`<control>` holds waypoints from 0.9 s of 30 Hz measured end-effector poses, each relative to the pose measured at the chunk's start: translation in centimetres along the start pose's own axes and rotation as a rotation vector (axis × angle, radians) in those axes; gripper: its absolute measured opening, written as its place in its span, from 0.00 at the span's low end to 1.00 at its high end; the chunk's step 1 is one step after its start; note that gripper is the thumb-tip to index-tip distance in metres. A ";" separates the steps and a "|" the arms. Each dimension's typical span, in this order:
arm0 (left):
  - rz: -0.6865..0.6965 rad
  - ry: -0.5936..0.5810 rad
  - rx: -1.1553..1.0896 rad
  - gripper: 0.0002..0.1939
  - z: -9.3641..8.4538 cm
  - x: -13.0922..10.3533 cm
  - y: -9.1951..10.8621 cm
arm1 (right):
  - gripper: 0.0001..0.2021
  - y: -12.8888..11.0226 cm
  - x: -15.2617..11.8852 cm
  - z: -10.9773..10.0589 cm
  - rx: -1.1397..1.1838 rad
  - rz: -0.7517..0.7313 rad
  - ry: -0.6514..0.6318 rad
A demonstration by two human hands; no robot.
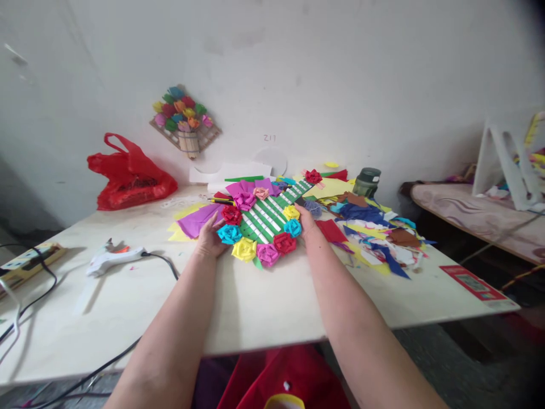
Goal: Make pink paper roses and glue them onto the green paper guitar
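Between my two hands is a green paper craft [264, 218] with white strips across it and a narrow neck pointing up to the right. Paper roses in red, yellow, blue, purple and pink line its edge, and a red rose [313, 176] tops the neck. My left hand [209, 238] grips the craft's left edge beside the blue and red roses, its fingers partly behind them. On the right edge, my right hand [305, 218] holds it next to the yellow and blue roses, with some fingers hidden behind.
A white glue gun [114, 260] with a black cord lies at left, near a power strip [32, 264]. Behind are a red plastic bag [130, 176] and purple paper [198, 221]. Paper scraps [374, 227] and a dark jar [367, 183] are at right, on the white table [264, 309].
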State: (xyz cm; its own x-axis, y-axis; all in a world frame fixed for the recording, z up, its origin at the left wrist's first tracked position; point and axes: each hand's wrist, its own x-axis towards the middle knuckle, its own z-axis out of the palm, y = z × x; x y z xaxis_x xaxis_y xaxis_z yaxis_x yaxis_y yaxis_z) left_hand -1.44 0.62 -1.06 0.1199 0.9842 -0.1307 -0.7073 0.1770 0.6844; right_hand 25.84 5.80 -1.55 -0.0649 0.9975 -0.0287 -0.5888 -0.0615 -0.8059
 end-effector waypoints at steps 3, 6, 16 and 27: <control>0.069 -0.050 0.023 0.16 -0.1 0.1 -0.2 | 0.13 0.1 0.0 0.2 -0.010 -0.027 0.021; 0.105 -0.066 0.035 0.14 -0.4 0.5 -0.5 | 0.14 0.0 -0.1 0.4 -0.046 -0.043 -0.014; -0.059 -0.081 0.204 0.13 -0.4 -0.4 -0.2 | 0.14 0.2 -0.4 0.5 -0.064 -0.029 -0.058; -0.086 -0.139 0.067 0.17 -0.3 -0.5 -0.1 | 0.16 0.0 -1.0 1.2 -0.079 -0.060 -0.119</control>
State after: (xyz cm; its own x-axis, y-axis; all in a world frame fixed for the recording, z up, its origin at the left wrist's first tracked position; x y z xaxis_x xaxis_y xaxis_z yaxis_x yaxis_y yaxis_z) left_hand -1.67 0.13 -1.30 0.2759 0.9566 -0.0935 -0.6427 0.2560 0.7221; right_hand 24.95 4.77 -0.80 -0.1297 0.9877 0.0873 -0.5292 0.0055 -0.8485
